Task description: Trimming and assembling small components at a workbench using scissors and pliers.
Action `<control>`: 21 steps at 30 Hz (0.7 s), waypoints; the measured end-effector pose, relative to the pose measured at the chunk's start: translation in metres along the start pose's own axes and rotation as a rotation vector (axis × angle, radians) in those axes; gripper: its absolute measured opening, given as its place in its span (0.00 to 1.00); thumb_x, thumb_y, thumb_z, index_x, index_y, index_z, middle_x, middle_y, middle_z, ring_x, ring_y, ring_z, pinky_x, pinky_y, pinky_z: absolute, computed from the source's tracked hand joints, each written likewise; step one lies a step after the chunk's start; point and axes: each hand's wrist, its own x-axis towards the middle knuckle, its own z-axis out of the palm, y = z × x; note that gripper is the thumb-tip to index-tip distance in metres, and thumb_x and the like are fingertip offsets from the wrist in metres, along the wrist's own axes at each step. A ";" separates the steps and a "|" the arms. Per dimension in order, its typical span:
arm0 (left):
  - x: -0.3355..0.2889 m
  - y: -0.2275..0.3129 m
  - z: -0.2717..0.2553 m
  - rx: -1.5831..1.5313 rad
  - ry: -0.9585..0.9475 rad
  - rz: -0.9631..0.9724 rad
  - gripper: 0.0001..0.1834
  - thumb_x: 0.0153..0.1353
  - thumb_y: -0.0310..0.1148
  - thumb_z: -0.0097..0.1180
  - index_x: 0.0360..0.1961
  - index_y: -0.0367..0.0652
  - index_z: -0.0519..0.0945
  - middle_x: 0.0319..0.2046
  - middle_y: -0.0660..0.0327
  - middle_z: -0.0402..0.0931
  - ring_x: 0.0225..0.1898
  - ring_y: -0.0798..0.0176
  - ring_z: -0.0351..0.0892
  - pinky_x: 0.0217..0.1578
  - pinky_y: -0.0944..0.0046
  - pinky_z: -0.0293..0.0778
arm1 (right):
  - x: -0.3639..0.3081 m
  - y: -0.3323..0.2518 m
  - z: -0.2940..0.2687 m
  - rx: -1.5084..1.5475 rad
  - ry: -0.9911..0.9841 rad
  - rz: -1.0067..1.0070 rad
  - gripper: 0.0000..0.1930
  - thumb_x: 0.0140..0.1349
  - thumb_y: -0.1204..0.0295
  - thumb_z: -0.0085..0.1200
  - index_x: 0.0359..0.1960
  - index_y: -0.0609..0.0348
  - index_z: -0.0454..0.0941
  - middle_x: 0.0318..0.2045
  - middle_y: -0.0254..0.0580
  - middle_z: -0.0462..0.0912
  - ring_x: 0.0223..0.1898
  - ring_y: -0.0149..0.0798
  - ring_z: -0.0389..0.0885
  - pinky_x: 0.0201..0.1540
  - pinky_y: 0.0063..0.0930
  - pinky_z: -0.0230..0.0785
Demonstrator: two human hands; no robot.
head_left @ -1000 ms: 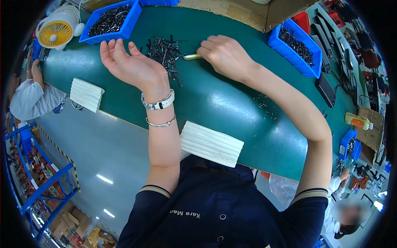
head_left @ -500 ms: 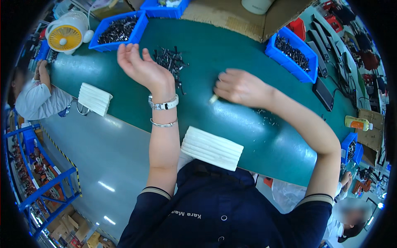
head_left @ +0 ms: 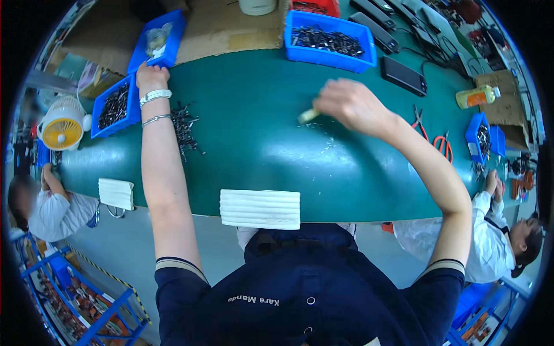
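Observation:
My left hand [head_left: 152, 76] is stretched far forward at the near rim of a blue bin [head_left: 178, 40] with a clear plastic bag in it. Its fingers look curled at that rim, their tips partly hidden. Blurred by motion, my right hand [head_left: 349, 105] is closed on a short pale stick [head_left: 309, 116], whose end is at the green tabletop. Tiny white scraps [head_left: 328, 144] lie scattered just below it. Beside my left forearm is a loose pile of small black metal parts [head_left: 183, 128].
Blue bins of dark parts stand at left [head_left: 97, 124] and far centre [head_left: 330, 59]. A white ribbed pad [head_left: 259, 209] lies at the near edge. Red-handled pliers [head_left: 420, 124], a black power bank-like box [head_left: 404, 75] and a bottle [head_left: 478, 97] are at right. A fan [head_left: 62, 124] stands left; people sit at both sides.
My left hand has reached forward from above the pile to the blue bin. My right hand keeps moving with the pale stick. The view has turned rightward, bringing red-handled pliers into sight.

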 end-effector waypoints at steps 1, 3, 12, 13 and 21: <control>0.002 -0.005 0.007 -0.007 0.025 0.002 0.10 0.68 0.43 0.48 0.33 0.51 0.67 0.29 0.68 0.67 0.34 0.66 0.69 0.42 0.56 0.67 | 0.004 0.010 0.001 -0.067 0.004 0.070 0.04 0.50 0.74 0.55 0.27 0.56 0.74 0.27 0.38 0.73 0.33 0.42 0.75 0.37 0.36 0.70; 0.003 -0.008 0.013 0.030 -0.014 0.013 0.11 0.67 0.42 0.49 0.32 0.50 0.67 0.27 0.67 0.67 0.32 0.66 0.68 0.40 0.57 0.68 | 0.014 0.026 0.017 -0.094 0.040 0.158 0.04 0.49 0.75 0.56 0.28 0.57 0.76 0.28 0.38 0.76 0.36 0.42 0.77 0.39 0.36 0.72; -0.085 0.000 -0.024 -0.093 -0.309 0.109 0.09 0.62 0.34 0.56 0.30 0.44 0.70 0.26 0.64 0.69 0.31 0.67 0.69 0.36 0.65 0.71 | 0.008 0.001 0.052 0.006 0.070 -0.035 0.03 0.54 0.72 0.52 0.24 0.54 0.73 0.26 0.36 0.76 0.34 0.40 0.78 0.39 0.33 0.71; -0.103 0.009 -0.036 -0.133 -0.361 0.094 0.07 0.62 0.32 0.55 0.30 0.43 0.70 0.27 0.64 0.70 0.31 0.66 0.70 0.37 0.65 0.70 | -0.001 -0.005 0.047 0.022 0.091 -0.075 0.03 0.53 0.72 0.52 0.24 0.54 0.72 0.25 0.36 0.75 0.33 0.39 0.76 0.37 0.32 0.70; -0.289 0.043 -0.173 -0.032 -0.502 0.150 0.21 0.65 0.31 0.52 0.58 0.35 0.69 0.56 0.54 0.73 0.57 0.57 0.72 0.62 0.54 0.64 | -0.076 -0.029 0.011 0.100 -0.001 -0.134 0.05 0.53 0.71 0.52 0.24 0.55 0.71 0.23 0.36 0.72 0.33 0.38 0.75 0.35 0.32 0.69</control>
